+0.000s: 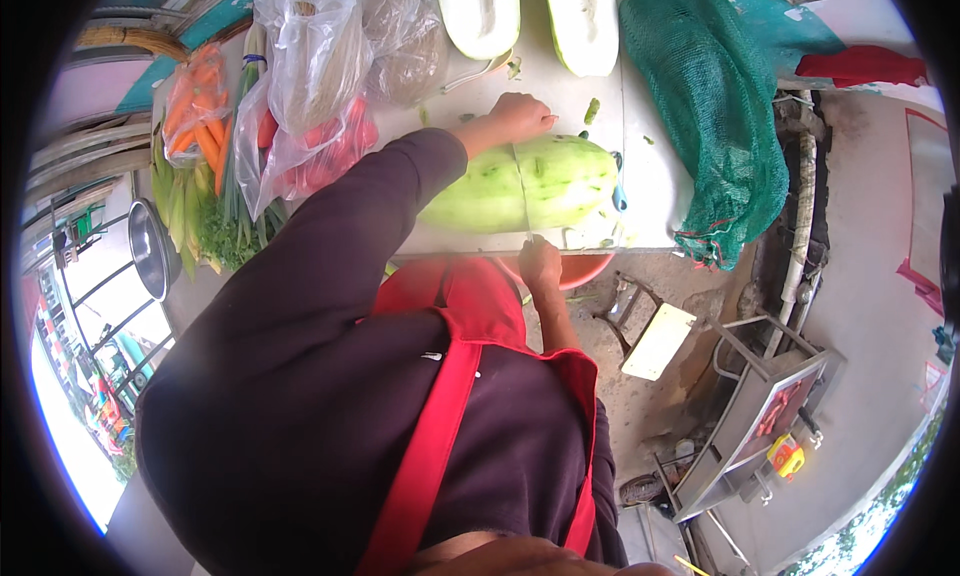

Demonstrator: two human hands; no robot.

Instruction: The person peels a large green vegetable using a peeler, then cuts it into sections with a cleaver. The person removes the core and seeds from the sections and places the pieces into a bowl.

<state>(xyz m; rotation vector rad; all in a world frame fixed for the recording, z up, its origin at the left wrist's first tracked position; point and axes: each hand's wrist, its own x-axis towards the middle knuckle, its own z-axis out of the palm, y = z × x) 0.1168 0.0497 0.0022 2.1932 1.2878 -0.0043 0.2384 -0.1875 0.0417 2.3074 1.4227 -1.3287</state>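
A large pale green winter melon (577, 178) lies sideways on the white tabletop (645, 208) before me. What looks like a thin knife blade (521, 186), seen nearly edge-on, runs across its middle. My right hand (541, 262) is closed at the blade's near end, by the table's front edge. The knife handle is hidden in that fist. Beyond the melon, my left hand (523, 117) has its fingers curled close to the blade's far end. Whether it grips anything is hidden. A blue-handled tool (619, 198), perhaps a peeler, lies at the melon's right end.
Two hollowed melon halves (480, 13) lie at the back. Plastic bags (307, 58), bagged carrots (199, 103) and greens (232, 238) crowd the left. A green mesh sack (705, 118) covers the right edge. An orange basin (585, 270) and a stool (658, 341) stand below.
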